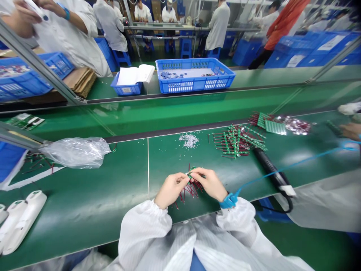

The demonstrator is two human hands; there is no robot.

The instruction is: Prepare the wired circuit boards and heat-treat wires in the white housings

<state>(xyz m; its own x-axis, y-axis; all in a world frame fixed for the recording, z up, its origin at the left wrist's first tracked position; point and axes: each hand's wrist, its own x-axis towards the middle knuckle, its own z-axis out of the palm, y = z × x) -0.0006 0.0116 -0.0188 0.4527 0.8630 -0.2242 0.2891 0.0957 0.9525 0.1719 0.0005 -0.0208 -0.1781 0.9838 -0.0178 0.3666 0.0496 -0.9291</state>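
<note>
My left hand (pixel 172 187) and my right hand (pixel 211 183) meet over the green bench, fingertips pinched on a small green circuit board (pixel 190 174). Dark red wires (pixel 191 189) fan out below the fingers towards me; whether all belong to this one board I cannot tell. A blue wrist strap (pixel 229 200) with a blue cord circles my right wrist. Just beyond my hands lies a scatter of tiny whitish parts (pixel 189 141). To their right is a heap of narrow green board strips with red wires (pixel 235 141).
A black-handled tool (pixel 270 169) lies on the right, near the taut blue cord. Clear plastic bag (pixel 79 151) and white plastic housings (pixel 26 218) are on the left. A blue basket (pixel 194 88) stands across the bench. Another person's hand (pixel 351 131) shows at far right.
</note>
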